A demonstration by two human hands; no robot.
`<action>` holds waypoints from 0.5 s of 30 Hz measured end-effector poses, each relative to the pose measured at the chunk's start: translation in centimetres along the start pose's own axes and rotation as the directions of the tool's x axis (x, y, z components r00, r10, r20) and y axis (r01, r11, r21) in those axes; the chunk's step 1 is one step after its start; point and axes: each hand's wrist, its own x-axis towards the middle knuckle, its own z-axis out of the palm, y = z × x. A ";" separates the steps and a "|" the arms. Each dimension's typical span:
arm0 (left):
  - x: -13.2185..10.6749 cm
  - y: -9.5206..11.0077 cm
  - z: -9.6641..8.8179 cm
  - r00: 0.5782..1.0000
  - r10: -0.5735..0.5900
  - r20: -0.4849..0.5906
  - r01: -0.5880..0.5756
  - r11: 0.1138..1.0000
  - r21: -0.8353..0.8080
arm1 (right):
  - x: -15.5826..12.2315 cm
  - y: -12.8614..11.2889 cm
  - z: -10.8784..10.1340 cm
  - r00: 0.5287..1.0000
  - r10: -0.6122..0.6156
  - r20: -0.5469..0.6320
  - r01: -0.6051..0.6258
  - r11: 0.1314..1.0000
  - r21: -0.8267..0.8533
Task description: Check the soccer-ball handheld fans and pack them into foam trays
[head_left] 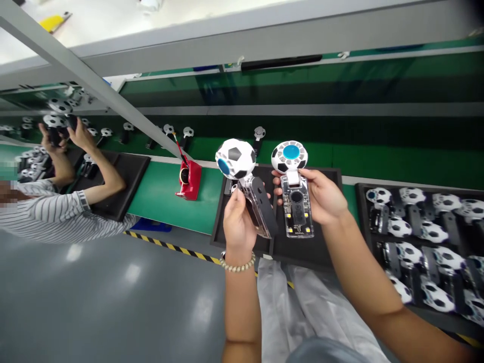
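My left hand (239, 219) is closed around a soccer-ball-headed handheld device (235, 157), tilted to show its dark side panel. A blue disc marks the ball's lower left. In my right hand (325, 196) is a second such device, with a clear body (297, 209) that faces me. Circuit parts, a round dark button and several small yellow squares show through it. Its black-and-white head (290, 156) carries a blue disc in the middle. Both devices are held side by side, apart, above a black tray (295, 252).
To the right, a black tray (361, 222) holds several similar devices (412, 196) in rows. A red holder (193, 179) with a screwdriver stands left on the green bench (162, 194). More devices (188, 132) lie on the green belt behind. A co-worker's hands (81, 136) work at the left.
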 end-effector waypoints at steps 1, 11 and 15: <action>0.2 0.2 -0.3 0.999 -0.020 0.032 0.021 0.999 -0.041 | 0.2 0.2 0.1 1.000 -0.003 -0.012 0.003 1.000 -0.005; 1.0 1.7 -4.5 0.985 -0.122 0.125 0.133 0.988 -0.080 | 2.9 3.0 -0.3 0.994 0.044 -0.103 -0.048 0.998 -0.037; 1.1 2.6 -5.7 0.975 -0.141 0.171 0.157 0.984 -0.086 | 5.7 4.5 -1.9 0.973 0.042 -0.228 -0.079 0.985 -0.156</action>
